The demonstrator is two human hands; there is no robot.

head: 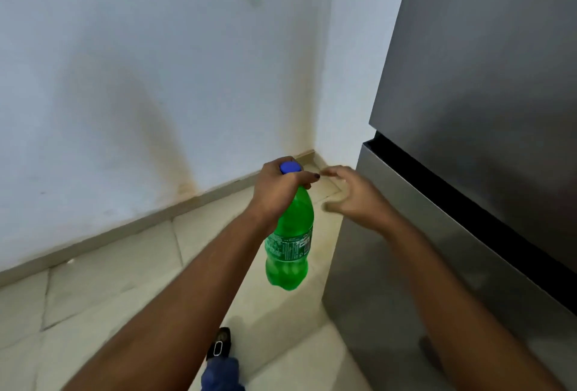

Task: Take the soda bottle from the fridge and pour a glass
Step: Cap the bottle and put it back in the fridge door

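A green soda bottle with a blue cap hangs upright in mid-air over the floor. My left hand grips it around the neck, just under the cap. To the right of the bottle my right hand is held out, blurred, with fingers spread and nothing in it, close to the fridge. The grey steel fridge fills the right side, both of its doors closed.
A white stained wall with a beige skirting board runs along the left and meets a corner behind the bottle. Pale floor tiles lie below. My foot in a dark shoe shows at the bottom.
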